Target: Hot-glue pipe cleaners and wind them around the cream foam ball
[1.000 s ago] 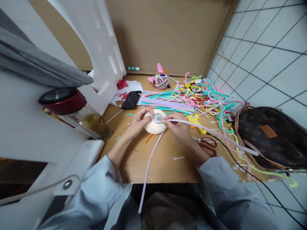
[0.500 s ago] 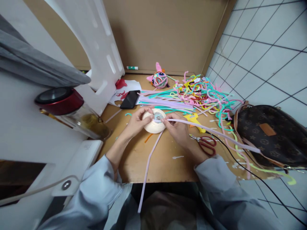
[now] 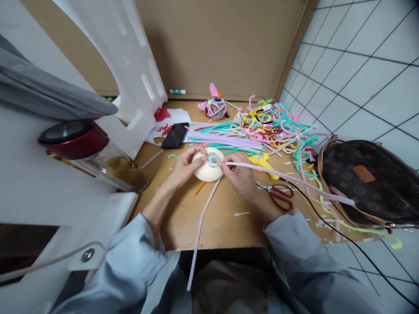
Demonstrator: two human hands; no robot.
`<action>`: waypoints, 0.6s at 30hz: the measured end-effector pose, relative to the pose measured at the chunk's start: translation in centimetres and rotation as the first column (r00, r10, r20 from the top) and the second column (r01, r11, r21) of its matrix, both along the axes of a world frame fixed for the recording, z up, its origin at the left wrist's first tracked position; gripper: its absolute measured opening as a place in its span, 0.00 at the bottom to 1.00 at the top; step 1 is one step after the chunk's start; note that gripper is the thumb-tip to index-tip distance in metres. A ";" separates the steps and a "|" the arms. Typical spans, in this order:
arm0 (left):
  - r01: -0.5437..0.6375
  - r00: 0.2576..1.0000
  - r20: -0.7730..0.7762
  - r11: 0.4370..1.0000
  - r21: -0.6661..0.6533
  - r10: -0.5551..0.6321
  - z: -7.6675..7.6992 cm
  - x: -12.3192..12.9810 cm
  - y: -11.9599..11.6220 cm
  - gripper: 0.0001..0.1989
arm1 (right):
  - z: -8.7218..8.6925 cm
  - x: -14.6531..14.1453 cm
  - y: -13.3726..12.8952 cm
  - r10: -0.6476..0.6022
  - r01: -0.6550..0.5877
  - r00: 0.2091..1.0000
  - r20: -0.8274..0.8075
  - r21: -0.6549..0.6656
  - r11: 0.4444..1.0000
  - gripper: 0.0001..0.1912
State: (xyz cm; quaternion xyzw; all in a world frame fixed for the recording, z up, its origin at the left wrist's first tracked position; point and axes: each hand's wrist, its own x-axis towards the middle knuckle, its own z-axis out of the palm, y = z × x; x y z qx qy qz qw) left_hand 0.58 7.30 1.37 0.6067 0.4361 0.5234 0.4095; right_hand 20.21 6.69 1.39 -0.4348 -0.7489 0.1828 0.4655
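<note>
Grasping one white roll (image 3: 209,174), the left fingers (image 3: 198,164) adjoin the right fingers (image 3: 226,169) pinching one lilac strip (image 3: 262,168).

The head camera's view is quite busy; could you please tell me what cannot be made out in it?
All in the head view:
- White roll: centre print, too small; underside, hidden by the roll itself.
- Purple strip: pinched part, covered by the right hand.
- Brown bag: cut off by the right edge.
- Black cable: end, cut off bottom right.
</note>
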 end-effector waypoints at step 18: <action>0.005 1.000 0.002 0.999 -0.036 -0.005 0.2 0.0 -0.2 0.17 | 0.0 0.0 0.0 -0.007 0.007 1.000 0.014 -0.011 1.000 0.09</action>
